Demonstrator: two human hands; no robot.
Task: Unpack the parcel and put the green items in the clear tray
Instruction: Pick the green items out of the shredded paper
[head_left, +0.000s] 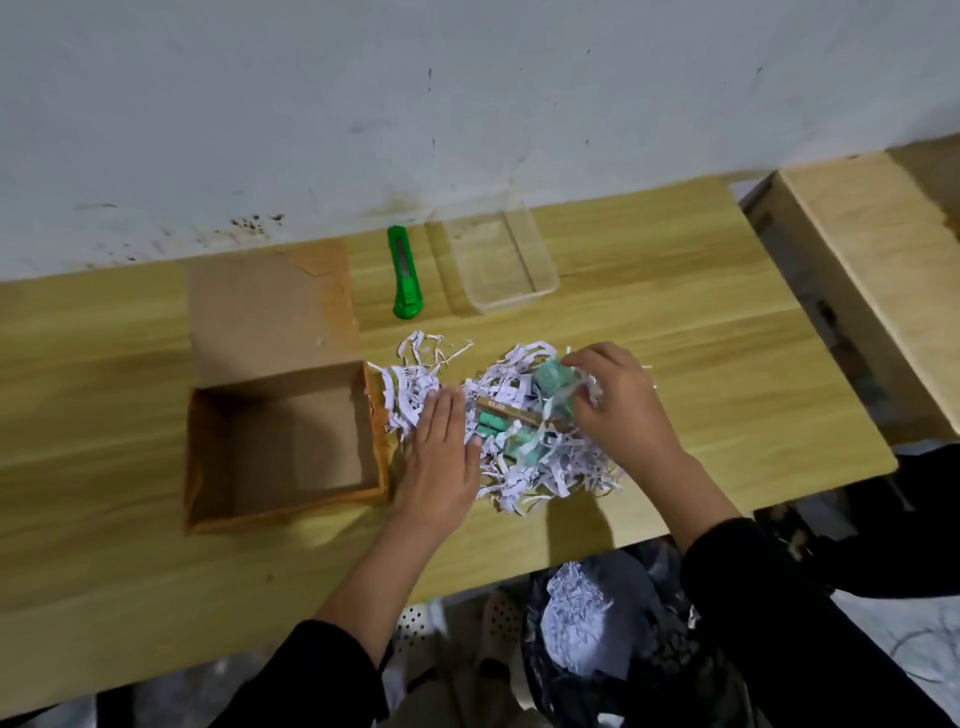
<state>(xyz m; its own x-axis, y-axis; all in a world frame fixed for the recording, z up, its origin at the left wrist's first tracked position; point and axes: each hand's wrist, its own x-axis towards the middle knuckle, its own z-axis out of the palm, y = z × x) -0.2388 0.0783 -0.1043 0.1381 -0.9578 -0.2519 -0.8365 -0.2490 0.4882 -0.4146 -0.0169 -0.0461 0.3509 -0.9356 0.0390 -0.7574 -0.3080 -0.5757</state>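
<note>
A: Step?
B: Sorting. On the table (675, 332) the parcel (291, 441) is seen opened and emptied; the shredded paper (524, 483) is heaped just beside it. The clear tray (545, 283) is set further back, near the wall, nothing in it yet.
A: Hands?
B: The left hand (441, 457) is laid flat on the shreds, fingers straight and together. The right hand (618, 405) is curled, and a green block (553, 376) appears to be pinched at the top of the heap.
A: Other greens?
B: More green pieces (491, 423) are half buried mid-heap, crossed by a brown stick (506, 408). A green knife (404, 275) is lying beside the tray; whether it counts cannot be told.
A: Next?
B: Probably the block is to be lifted free of clinging strips and carried back to the tray.
</note>
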